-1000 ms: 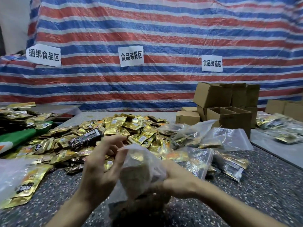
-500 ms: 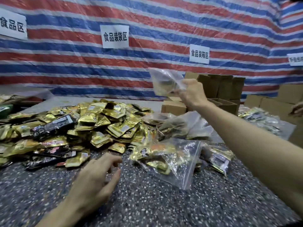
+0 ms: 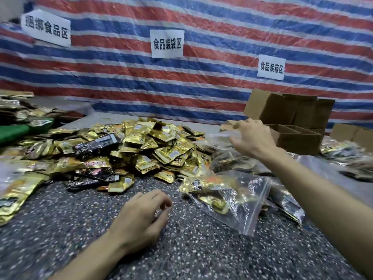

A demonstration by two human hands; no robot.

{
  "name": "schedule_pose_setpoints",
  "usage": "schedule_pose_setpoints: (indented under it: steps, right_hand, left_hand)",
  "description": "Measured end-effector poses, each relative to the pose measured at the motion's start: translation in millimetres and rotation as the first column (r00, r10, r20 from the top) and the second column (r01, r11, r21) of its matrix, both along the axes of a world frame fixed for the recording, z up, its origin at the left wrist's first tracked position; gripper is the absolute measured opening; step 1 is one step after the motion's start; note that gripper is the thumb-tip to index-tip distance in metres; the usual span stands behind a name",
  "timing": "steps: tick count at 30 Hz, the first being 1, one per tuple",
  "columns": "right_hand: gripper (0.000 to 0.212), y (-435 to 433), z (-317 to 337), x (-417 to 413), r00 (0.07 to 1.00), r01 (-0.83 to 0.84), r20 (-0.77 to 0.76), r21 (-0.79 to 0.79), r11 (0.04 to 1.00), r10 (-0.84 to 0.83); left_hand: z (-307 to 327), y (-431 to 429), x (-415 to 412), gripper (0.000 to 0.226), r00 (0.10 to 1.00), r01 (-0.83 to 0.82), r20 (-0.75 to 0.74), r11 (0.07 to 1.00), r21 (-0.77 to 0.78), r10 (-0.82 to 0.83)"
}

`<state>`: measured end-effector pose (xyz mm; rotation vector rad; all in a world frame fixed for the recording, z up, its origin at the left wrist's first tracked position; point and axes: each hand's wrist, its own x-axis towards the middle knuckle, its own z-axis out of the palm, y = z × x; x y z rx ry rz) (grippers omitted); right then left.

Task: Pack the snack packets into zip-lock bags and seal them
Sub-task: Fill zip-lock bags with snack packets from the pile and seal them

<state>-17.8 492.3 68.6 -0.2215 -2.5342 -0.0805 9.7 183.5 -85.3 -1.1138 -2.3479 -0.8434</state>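
A heap of gold and black snack packets [image 3: 141, 146] covers the middle of the speckled table [image 3: 191, 249]. A filled clear zip-lock bag [image 3: 232, 197] lies on the table just right of centre. My right hand [image 3: 253, 138] is stretched out over more filled bags [image 3: 232, 158] at the back right, its fingers and thumb pinching the edge of a clear zip-lock bag [image 3: 219, 136]. My left hand [image 3: 141, 217] rests near the table surface with loosely curled fingers and holds nothing. It lies just left of the filled bag.
Open cardboard boxes [image 3: 292, 136] stand at the back right behind my right hand. More packed bags [image 3: 347, 152] lie at the far right. Further packets and a green object [image 3: 14, 132] sit at the left. A striped tarp with paper signs [image 3: 167, 43] hangs behind the table.
Both hands held one bag a second ago. My right hand then lifted it high and has now lowered it onto the bags at the back right. My left hand dropped to the table.
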Motion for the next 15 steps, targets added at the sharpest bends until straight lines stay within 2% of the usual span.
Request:
schedule_pose_setpoints:
  steps: [2, 5, 7, 11, 15]
  right_hand:
    - [0.027, -43, -23, 10, 0.956, -0.262, -0.151, -0.050, 0.964, 0.252]
    - [0.011, -103, -63, 23, 0.860, -0.508, -0.195, -0.256, 0.822, 0.471]
    - [0.006, -132, -92, 27, 0.824, -0.559, -0.192, -0.423, 0.713, 0.532]
    - [0.009, -155, -135, 28, 0.805, -0.564, -0.279, -0.633, 0.531, 0.523]
    - [0.018, -143, -146, 29, 0.778, -0.573, -0.321, -0.714, 0.402, 0.539]
  left_hand:
    - [0, -3, -2, 0.006, 1.000, -0.020, -0.011, 1.000, 0.009, 0.020]
    - [2, -4, -4, 0.008, 0.998, -0.058, -0.005, 0.998, 0.026, 0.059]
    - [2, -5, -6, 0.011, 0.995, -0.098, -0.012, 0.994, 0.042, 0.099]
    - [3, -14, -7, 0.016, 0.984, -0.175, 0.038, 0.978, 0.116, 0.172]
    - [10, -25, -10, 0.006, 0.963, -0.252, 0.145, 0.948, 0.193, 0.227]
